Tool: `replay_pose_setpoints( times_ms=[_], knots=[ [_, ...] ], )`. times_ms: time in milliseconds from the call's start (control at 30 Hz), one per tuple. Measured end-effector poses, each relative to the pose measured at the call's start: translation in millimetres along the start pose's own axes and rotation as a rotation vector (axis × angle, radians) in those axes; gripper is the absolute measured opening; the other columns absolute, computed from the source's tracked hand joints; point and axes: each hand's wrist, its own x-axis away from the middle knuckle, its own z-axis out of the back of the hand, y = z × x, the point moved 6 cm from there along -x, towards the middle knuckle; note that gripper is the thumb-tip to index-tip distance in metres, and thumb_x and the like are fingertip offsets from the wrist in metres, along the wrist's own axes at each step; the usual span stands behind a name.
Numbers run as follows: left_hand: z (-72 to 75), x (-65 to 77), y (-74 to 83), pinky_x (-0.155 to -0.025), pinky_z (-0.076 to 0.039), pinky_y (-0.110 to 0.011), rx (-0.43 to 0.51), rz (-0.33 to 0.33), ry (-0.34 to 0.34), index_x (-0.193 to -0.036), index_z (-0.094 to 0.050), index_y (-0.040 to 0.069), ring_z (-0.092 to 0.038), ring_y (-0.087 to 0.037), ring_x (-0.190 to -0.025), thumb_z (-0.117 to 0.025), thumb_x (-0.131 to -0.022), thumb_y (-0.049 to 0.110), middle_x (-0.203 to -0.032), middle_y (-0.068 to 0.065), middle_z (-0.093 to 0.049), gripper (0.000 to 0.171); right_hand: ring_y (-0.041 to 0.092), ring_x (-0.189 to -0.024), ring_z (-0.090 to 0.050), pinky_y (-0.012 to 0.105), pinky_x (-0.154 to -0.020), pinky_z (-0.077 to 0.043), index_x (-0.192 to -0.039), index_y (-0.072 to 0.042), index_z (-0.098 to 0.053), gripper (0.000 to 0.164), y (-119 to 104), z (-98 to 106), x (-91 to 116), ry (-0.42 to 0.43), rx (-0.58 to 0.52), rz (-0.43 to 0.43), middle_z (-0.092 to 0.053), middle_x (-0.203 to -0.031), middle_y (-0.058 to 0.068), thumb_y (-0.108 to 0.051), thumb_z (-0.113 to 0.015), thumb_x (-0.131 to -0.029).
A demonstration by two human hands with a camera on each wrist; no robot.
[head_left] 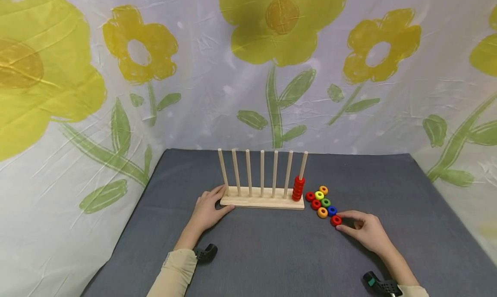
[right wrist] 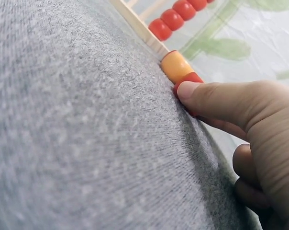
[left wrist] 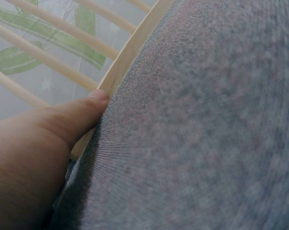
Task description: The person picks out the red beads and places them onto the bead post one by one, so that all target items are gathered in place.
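Observation:
A wooden peg stand (head_left: pixel 262 203) has several upright pegs along its base. Red beads (head_left: pixel 298 188) are stacked on its rightmost peg; the other pegs are bare. My left hand (head_left: pixel 207 208) grips the left end of the base, thumb (left wrist: pixel 94 103) on the front edge and fingers around the end toward the back. Right of the stand, my right hand (head_left: pixel 369 230) pinches a red bead (head_left: pixel 336 220) between thumb and index finger. In the right wrist view the bead sits low at the cloth, partly hidden by the thumb (right wrist: pixel 197 93).
Loose beads lie in a cluster right of the stand: orange (head_left: pixel 322 212), blue (head_left: pixel 331 211), green (head_left: pixel 325 202), yellow (head_left: pixel 319 195) and red (head_left: pixel 310 196). A grey cloth (head_left: pixel 264 254) covers the table. Behind it hangs a flower-printed curtain (head_left: pixel 202 107).

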Motion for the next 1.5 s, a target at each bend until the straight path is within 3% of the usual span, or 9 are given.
replay_pose_setpoints(
  times_ms=[400,800,1167,1500],
  knots=[
    [0.4,-0.6,0.0,-0.098,-0.036,-0.054,0.005,-0.008,0.006,-0.155,-0.044,0.008,-0.048,-0.035,-0.121,-0.073,-0.092,0.052,-0.155,-0.013,-0.044,0.082,0.001,-0.044,-0.024,0.026,-0.039,-0.027,-0.109,-0.018,-0.079,0.028,-3,8,2,0.011,-0.102,-0.034,-0.033,-0.053,-0.011,-0.026,-0.087,-0.084],
    [0.6,0.0,-1.3,-0.098,-0.037,-0.055,-0.009,-0.016,0.021,-0.154,-0.046,0.007,-0.048,-0.036,-0.121,-0.072,-0.092,0.053,-0.154,-0.014,-0.044,0.082,0.002,-0.041,-0.024,0.028,-0.036,-0.028,-0.114,-0.013,-0.077,0.029,-9,18,2,0.094,-0.164,-0.016,-0.034,-0.049,-0.008,-0.016,-0.085,-0.086],
    [-0.6,-0.9,-0.2,-0.097,-0.037,-0.055,0.001,-0.029,0.035,-0.153,-0.047,0.007,-0.049,-0.036,-0.120,-0.074,-0.091,0.052,-0.153,-0.013,-0.046,0.081,-0.008,-0.039,-0.023,0.029,-0.035,-0.024,-0.120,-0.010,-0.075,0.033,-15,20,0,0.118,-0.174,-0.027,-0.033,-0.048,-0.005,-0.009,-0.082,-0.088],
    [0.4,-0.9,0.0,-0.099,-0.036,-0.055,0.000,-0.010,0.006,-0.155,-0.045,0.008,-0.048,-0.036,-0.122,-0.072,-0.092,0.053,-0.155,-0.013,-0.044,0.082,-0.006,-0.039,-0.020,0.030,-0.035,-0.023,-0.119,-0.001,-0.073,0.030,-52,28,-6,0.086,-0.187,-0.023,-0.031,-0.048,-0.006,-0.007,-0.079,-0.090]
  ],
)
